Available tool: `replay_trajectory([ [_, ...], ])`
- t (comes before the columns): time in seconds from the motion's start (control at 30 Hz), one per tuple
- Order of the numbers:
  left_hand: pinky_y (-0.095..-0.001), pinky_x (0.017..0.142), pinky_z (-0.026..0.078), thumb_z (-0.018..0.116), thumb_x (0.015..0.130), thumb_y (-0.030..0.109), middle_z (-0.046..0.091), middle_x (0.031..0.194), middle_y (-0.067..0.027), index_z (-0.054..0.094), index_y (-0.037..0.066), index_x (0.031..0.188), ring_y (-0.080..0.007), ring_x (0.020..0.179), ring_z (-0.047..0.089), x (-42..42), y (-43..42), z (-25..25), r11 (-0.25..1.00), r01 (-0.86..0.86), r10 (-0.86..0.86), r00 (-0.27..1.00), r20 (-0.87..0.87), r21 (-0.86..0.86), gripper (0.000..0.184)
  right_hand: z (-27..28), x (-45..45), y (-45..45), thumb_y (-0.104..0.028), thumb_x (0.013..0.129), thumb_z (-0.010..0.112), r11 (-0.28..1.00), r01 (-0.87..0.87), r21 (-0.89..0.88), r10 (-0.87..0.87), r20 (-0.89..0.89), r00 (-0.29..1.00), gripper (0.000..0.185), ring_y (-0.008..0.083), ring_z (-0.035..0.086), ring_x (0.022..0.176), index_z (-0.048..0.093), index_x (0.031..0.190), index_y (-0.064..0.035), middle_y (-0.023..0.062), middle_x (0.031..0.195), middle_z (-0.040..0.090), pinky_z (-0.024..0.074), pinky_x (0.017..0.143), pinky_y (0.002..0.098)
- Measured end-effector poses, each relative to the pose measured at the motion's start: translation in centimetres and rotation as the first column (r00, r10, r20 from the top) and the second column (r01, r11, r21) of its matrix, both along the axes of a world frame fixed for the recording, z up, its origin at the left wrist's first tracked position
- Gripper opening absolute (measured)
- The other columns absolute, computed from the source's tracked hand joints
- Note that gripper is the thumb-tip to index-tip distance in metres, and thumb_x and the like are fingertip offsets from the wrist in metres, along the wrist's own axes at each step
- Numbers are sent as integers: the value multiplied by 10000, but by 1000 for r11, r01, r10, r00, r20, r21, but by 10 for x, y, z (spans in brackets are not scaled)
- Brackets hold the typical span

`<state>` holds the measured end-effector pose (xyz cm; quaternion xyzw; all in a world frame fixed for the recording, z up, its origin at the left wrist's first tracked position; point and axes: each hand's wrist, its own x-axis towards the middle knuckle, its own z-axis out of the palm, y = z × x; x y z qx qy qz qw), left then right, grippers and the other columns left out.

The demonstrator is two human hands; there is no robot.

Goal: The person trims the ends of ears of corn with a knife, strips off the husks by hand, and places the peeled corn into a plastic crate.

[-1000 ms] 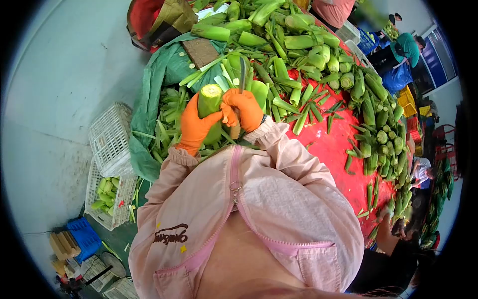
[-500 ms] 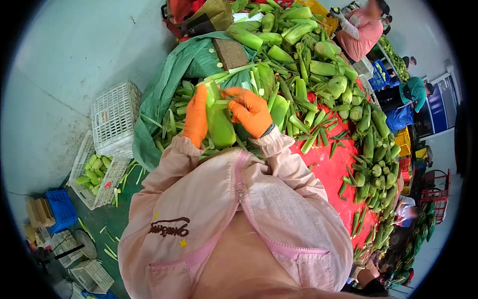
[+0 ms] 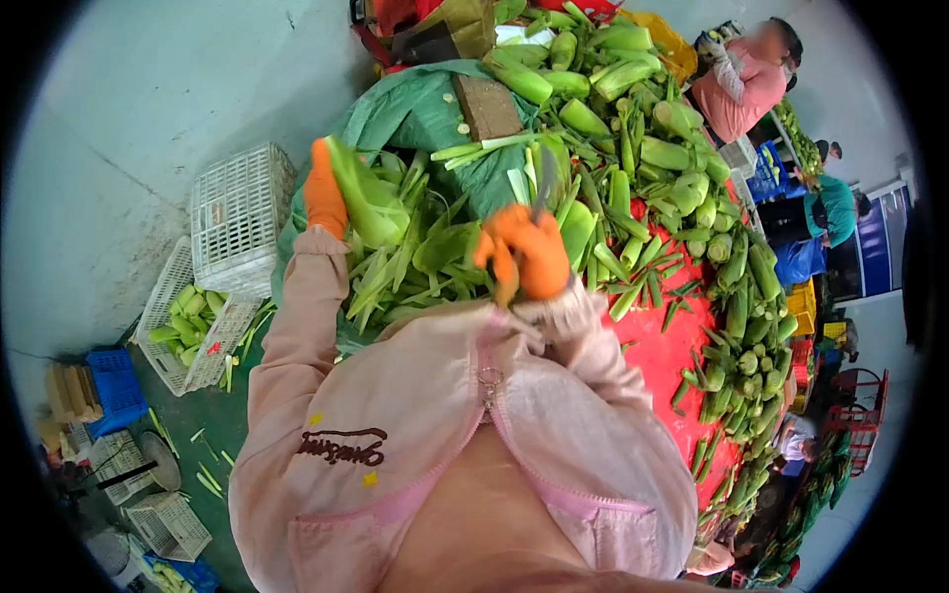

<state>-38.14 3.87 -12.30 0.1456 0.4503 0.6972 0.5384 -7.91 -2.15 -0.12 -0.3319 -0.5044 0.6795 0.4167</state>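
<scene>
My left hand (image 3: 324, 196), in an orange glove, is closed on a green ear of corn (image 3: 368, 203), holding it out to the left above the husks. My right hand (image 3: 526, 252), also orange-gloved and a little blurred, is closed around a knife (image 3: 547, 180); its dark blade points up past the knuckles. Below and between the hands lie loose green husks (image 3: 386, 282) on a green sack (image 3: 400, 114). A brown block (image 3: 487, 109) rests on the sack, beyond my right hand.
Unhusked corn (image 3: 667, 153) is heaped along a red surface (image 3: 657, 361) to the right. At left, a white crate (image 3: 232, 336) holds husked ears beside another white crate (image 3: 242, 212). A co-worker in pink (image 3: 736, 94) and one in teal (image 3: 835, 203) are at upper right.
My left hand has swung left with the corn, away from my right hand. The right hand has moved slightly right and down, and the knife blade now shows above it.
</scene>
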Motion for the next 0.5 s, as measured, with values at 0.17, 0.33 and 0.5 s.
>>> replay_trajectory([
  [0.17,-297,734,499,524,969,518,685,940,-65,661,2,1075,-148,805,616,70,-25,47,978,147,-65,889,-453,148,544,2,-58,50,-467,830,680,996,-29,82,-17,510,860,413,163,598,606,660,836,-54,81,769,672,480,562,283],
  [0.33,-292,757,474,592,957,444,682,951,-51,654,21,1107,-122,831,580,82,-36,38,989,104,-10,755,-655,104,454,-11,-71,70,-428,773,708,911,-134,391,-209,714,668,396,206,635,625,646,820,-40,130,709,643,495,560,363],
  [0.5,-296,765,478,633,939,410,682,950,-59,651,18,1112,-132,844,601,87,-43,40,974,162,-7,722,-692,160,429,-24,-67,73,-293,786,668,978,-75,194,-52,575,816,303,191,618,496,621,780,6,112,646,623,504,521,334],
])
